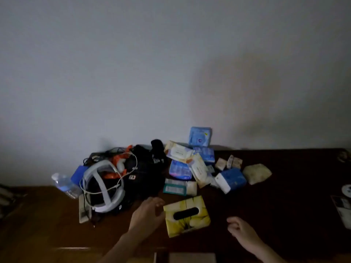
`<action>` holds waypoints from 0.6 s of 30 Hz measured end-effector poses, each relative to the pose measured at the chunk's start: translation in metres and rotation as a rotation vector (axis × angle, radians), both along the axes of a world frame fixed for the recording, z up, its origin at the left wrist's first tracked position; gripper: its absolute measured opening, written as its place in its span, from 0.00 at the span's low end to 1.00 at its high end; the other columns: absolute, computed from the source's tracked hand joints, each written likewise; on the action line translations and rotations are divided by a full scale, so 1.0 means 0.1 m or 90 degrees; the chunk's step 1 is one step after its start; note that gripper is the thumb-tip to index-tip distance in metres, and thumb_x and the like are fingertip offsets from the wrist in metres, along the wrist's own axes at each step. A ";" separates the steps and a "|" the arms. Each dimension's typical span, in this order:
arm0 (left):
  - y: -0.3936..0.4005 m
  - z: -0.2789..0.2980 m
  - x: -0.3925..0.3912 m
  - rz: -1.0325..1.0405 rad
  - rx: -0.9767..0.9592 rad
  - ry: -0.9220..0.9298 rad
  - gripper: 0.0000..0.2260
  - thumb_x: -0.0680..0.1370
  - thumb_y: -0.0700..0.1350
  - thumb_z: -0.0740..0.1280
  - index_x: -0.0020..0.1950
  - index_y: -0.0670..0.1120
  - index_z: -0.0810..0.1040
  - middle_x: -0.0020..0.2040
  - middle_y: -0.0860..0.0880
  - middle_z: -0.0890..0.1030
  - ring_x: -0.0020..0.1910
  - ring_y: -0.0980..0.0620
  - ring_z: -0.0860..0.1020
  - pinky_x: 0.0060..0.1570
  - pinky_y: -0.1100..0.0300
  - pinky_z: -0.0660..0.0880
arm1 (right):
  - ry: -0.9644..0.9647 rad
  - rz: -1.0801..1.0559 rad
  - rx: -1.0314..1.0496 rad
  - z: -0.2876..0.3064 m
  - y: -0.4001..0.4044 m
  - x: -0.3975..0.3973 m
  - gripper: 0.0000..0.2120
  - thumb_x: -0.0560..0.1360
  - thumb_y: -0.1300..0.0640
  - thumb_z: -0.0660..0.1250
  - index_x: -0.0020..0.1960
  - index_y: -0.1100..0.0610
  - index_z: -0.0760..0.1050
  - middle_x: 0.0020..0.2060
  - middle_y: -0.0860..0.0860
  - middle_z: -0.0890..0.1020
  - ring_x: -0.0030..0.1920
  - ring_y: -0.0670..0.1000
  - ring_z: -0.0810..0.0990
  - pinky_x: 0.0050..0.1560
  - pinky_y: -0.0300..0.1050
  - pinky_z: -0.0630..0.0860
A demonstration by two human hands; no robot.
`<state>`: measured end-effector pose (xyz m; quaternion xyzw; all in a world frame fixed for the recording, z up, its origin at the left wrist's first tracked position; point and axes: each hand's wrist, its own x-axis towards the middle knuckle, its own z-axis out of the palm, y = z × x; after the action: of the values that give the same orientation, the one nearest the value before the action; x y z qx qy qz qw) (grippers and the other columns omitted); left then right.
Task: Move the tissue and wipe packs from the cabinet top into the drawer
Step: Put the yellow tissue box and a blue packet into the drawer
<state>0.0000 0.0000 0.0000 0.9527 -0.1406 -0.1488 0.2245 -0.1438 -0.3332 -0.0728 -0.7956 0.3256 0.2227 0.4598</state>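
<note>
A yellow tissue pack (187, 215) with a dark oval slot lies near the front of the dark wooden cabinet top (284, 196). My left hand (147, 213) touches its left side, fingers apart. My right hand (240, 229) hovers to its right, apart from it, fingers loosely curled and holding nothing. Behind lies a heap of packs: a blue pack (231, 179), white wipe packs (178, 151), a blue upright pack (200, 136) against the wall, a teal flat pack (174, 189), a pale crumpled pack (256, 173). The drawer is hardly visible at the bottom edge.
A black bag (146, 177) with a white headband device (102, 186), cables and orange items fills the left middle. A water bottle (63, 184) lies left of it. A remote (83, 209) lies in front. Papers (343, 207) sit at the right edge.
</note>
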 end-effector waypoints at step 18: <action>-0.67 -2.05 -0.13 -0.323 0.326 -0.052 0.36 0.78 0.65 0.61 0.78 0.42 0.64 0.79 0.47 0.30 0.78 0.43 0.31 0.70 0.28 0.60 | 0.001 0.017 -0.358 -1.24 -0.68 1.91 0.47 0.72 0.41 0.74 0.79 0.41 0.46 0.80 0.59 0.40 0.79 0.65 0.38 0.68 0.76 0.63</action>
<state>-0.0125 -0.0674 -0.2054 0.9181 -0.3393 -0.1920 -0.0715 0.0467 -0.4014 -0.1964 -0.8959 0.3646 0.1303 0.2176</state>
